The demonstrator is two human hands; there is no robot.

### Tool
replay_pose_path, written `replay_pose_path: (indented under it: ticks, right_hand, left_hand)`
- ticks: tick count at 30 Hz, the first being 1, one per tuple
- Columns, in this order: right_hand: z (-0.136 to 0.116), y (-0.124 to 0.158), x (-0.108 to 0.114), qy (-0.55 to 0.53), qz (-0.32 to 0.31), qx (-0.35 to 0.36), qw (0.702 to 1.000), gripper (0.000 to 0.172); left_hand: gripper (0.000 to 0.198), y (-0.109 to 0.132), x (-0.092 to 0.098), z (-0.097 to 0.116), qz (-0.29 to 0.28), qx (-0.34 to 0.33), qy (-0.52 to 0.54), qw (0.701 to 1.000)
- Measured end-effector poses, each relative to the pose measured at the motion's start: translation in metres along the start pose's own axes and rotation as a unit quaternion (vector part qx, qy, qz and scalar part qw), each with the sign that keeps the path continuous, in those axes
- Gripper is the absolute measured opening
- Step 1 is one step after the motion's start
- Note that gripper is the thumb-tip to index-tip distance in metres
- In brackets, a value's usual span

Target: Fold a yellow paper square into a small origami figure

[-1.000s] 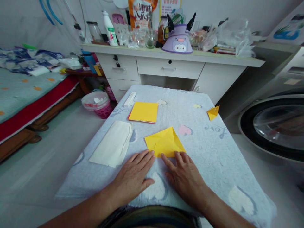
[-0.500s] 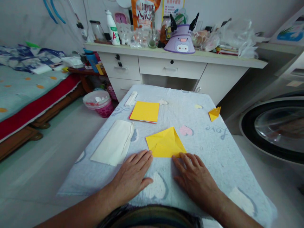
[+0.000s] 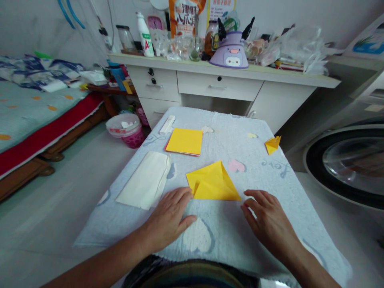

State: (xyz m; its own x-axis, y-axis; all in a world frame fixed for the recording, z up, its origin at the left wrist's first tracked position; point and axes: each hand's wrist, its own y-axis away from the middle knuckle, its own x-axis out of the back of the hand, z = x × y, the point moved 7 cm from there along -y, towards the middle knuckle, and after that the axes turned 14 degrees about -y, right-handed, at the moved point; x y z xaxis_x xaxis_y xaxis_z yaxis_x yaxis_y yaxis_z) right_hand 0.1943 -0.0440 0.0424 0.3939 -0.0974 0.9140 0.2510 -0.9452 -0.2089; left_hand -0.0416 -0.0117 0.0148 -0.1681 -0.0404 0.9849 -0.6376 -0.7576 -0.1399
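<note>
A partly folded sheet of yellow origami paper (image 3: 213, 182) lies in front of me on the cloth-covered table. My left hand (image 3: 172, 214) rests flat, its fingertips on the paper's near left corner and its thumb stretched apart. Just off the near right corner hovers my right hand (image 3: 265, 216), fingers apart and curved, with nothing in it. Beyond the folded sheet is a stack of square yellow paper (image 3: 185, 141), with other colours showing at its edge. A small folded yellow paper piece (image 3: 273, 145) sits at the table's right edge.
A white paper packet (image 3: 145, 180) lies left of my left hand. Behind it is a small white box (image 3: 167, 125). The tablecloth (image 3: 240, 244) hangs past the table edges. A pink bin (image 3: 132, 138) stands left, a washing machine (image 3: 345, 160) right, a cluttered cabinet (image 3: 214, 86) behind.
My right hand has come off the paper's near edge and moved right. The near right corner now lies uncovered as a point. My left hand stays at the left corner.
</note>
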Motion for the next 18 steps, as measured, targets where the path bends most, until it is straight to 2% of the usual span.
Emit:
replay_pose_path:
  ticks: [2,4,6,9,13,18]
  right_hand:
    - [-0.017,-0.019,-0.001,-0.062,0.012,0.010,0.998,0.019]
    - [-0.032,-0.037,-0.010,-0.094,0.002,0.016,0.995,0.028]
    - [-0.041,-0.053,-0.026,-0.097,-0.031,0.001,0.995,0.038]
    - [-0.044,-0.069,-0.047,-0.093,-0.065,-0.044,0.993,0.042]
    - [-0.041,-0.072,-0.056,-0.138,-0.074,-0.097,0.983,0.044]
    - [-0.047,-0.063,-0.044,-0.159,-0.056,-0.063,0.984,0.028]
  left_hand:
    - [0.028,-0.016,0.009,-0.010,0.025,0.034,0.045,0.998]
    - [0.028,-0.036,0.016,-0.022,0.043,0.066,0.069,0.995]
    - [0.027,-0.057,0.016,-0.033,0.018,0.082,0.086,0.993]
    - [0.026,-0.085,0.011,-0.042,-0.021,0.086,0.103,0.991]
    - [0.032,-0.107,-0.001,-0.036,-0.035,0.041,0.124,0.991]
    - [0.032,-0.114,-0.009,-0.032,-0.050,0.020,0.161,0.986]
